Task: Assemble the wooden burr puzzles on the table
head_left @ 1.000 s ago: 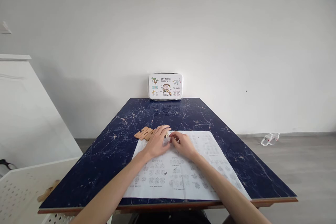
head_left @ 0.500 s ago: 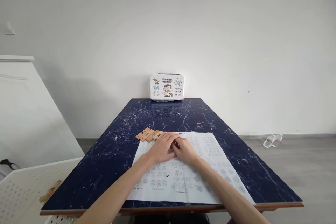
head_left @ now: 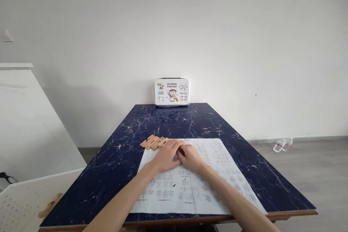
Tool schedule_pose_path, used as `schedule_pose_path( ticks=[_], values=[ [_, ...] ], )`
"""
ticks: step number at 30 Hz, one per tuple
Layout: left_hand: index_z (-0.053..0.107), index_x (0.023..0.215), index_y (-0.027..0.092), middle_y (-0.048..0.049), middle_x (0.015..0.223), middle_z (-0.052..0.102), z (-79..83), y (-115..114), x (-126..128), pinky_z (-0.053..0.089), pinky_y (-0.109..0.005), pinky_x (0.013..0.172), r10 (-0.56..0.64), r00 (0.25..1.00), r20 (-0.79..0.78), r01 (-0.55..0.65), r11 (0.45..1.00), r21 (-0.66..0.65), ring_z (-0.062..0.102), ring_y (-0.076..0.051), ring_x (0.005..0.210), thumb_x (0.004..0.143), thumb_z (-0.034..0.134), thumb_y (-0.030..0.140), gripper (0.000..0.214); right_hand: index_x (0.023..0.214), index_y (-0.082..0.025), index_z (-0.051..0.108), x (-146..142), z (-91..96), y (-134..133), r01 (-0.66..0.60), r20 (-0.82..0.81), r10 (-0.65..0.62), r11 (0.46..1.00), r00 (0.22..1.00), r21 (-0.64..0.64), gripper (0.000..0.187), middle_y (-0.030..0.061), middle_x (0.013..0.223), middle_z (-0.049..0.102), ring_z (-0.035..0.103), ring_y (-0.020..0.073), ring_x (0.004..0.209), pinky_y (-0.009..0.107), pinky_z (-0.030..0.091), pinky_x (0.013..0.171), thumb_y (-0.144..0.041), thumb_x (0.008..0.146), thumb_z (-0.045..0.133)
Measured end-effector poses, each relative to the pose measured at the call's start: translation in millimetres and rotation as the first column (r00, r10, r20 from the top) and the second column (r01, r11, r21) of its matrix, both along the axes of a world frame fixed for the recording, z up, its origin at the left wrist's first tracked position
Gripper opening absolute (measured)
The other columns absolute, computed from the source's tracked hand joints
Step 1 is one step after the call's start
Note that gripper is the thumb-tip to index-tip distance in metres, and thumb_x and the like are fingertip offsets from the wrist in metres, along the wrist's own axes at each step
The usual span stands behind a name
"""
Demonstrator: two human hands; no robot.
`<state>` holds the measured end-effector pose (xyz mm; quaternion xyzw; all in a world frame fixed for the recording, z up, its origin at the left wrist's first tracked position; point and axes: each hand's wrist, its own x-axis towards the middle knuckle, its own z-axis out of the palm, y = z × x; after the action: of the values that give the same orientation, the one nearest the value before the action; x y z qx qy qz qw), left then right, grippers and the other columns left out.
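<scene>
— Hands meet on the printed sheet [head_left: 190, 188]: left hand [head_left: 167, 154] flat, palm down; right hand [head_left: 191, 157] curled, around what I cannot tell.
— The wooden pieces [head_left: 154, 141]?
— Just beyond the left fingertips, on the surface [head_left: 122, 159]. A nudge could scatter the row.

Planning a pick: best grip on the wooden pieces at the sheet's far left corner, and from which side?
Probably the leftmost of the wooden pieces, pinched across its long edges from above left: they lie flat in a row on the table, and the left hand crowds the right end.
</scene>
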<state>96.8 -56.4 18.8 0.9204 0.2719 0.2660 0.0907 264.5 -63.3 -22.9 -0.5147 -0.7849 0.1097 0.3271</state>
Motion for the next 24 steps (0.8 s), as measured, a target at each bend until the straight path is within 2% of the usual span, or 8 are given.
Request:
schedule_pose_path(
  ticks=[15, 24],
  values=[
    [0.052, 0.137, 0.027, -0.0078, 0.134, 0.063, 0.6, 0.8, 1.6, 0.046, -0.047, 0.111, -0.014, 1.000, 0.023, 0.015, 1.000, -0.010, 0.057, -0.028, 0.126, 0.080, 0.062, 0.014, 0.059, 0.076, -0.019, 0.061, 0.9, -1.8, -0.3, 0.006, 0.011, -0.006, 1.000, 1.000, 0.012, 0.020, 0.0068, 0.080, 0.071, 0.060, 0.0173, 0.069, 0.028, 0.034, 0.065, -0.016, 0.094, 0.051],
    [0.051, 0.138, 0.027, -0.0086, 0.136, 0.062, -0.9, 0.4, 2.7, 0.045, -0.050, 0.111, -0.025, 0.999, 0.038, 0.027, 0.999, -0.039, 0.057, -0.029, 0.127, 0.081, 0.061, 0.015, 0.059, 0.077, -0.019, 0.059, 2.6, -2.5, -0.8, -0.016, -0.005, 0.016, 0.999, 1.000, 0.034, 0.020, 0.0074, 0.082, 0.070, 0.061, 0.0187, 0.071, 0.028, 0.036, 0.065, -0.013, 0.092, 0.048]
  ],
)
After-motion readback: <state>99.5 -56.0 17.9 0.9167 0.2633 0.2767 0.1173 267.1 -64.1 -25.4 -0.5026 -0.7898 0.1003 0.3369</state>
